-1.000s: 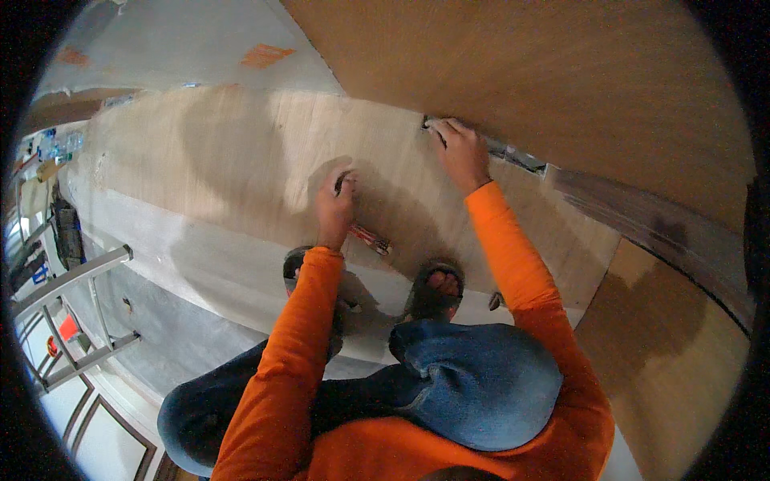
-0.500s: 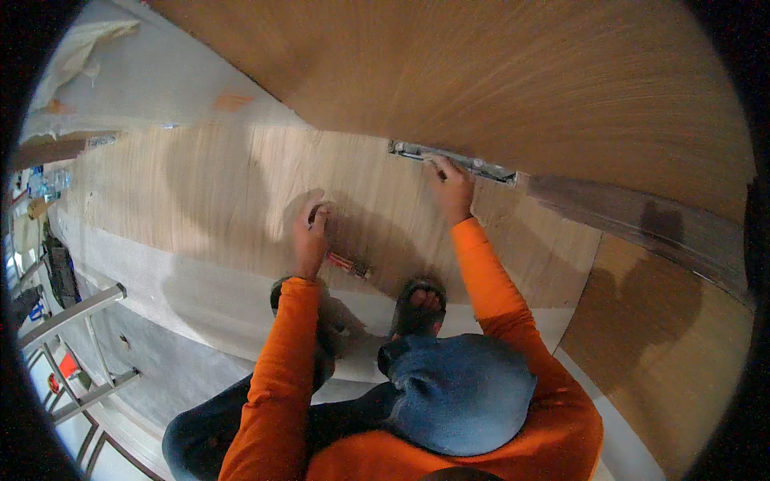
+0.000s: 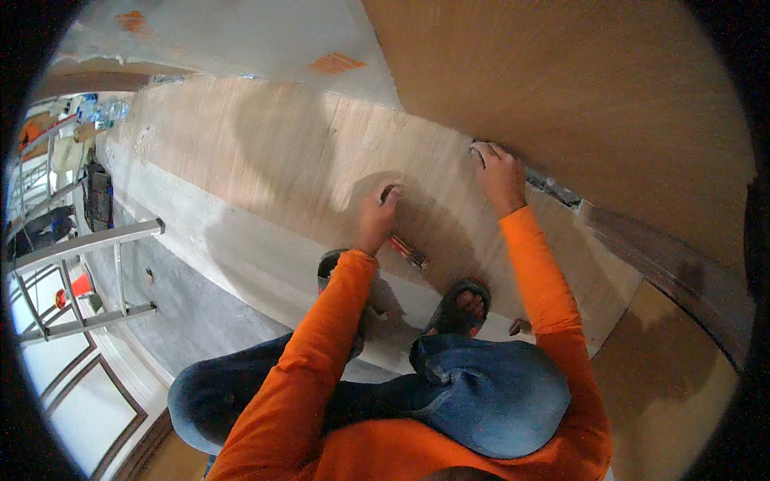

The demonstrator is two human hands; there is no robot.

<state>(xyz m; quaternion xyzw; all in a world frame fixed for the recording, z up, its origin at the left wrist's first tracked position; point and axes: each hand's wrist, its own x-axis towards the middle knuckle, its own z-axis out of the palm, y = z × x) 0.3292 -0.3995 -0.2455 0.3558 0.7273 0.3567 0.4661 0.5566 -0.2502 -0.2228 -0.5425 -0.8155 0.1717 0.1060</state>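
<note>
My left hand [image 3: 375, 220] is closed with curled fingers above the pale wood-grain board [image 3: 297, 152]; a dark rounded spot shows between thumb and fingers, and I cannot make out what it is. At the far end of a narrow grey slot [image 3: 555, 192], along the foot of the brown wood panel [image 3: 577, 96], is my right hand [image 3: 501, 180]. Its fingers are bent together there and hide the slot's left end; whatever they hold, if anything, is not visible. A small red and silver thing [image 3: 407, 251] lies on the board just below my left hand.
My sandalled foot [image 3: 461, 305] rests on the board's near side. A metal ladder [image 3: 88, 240] stands at left, by a black case [image 3: 98, 196] and plastic bottles [image 3: 112, 111]. A grey-brown strip [image 3: 650, 248] runs on from the slot at right.
My right hand has slid leftward along the slot to its far end, uncovering the right part. The view has turned, shifting the scene rightward; my left hand stays closed near the red and silver thing.
</note>
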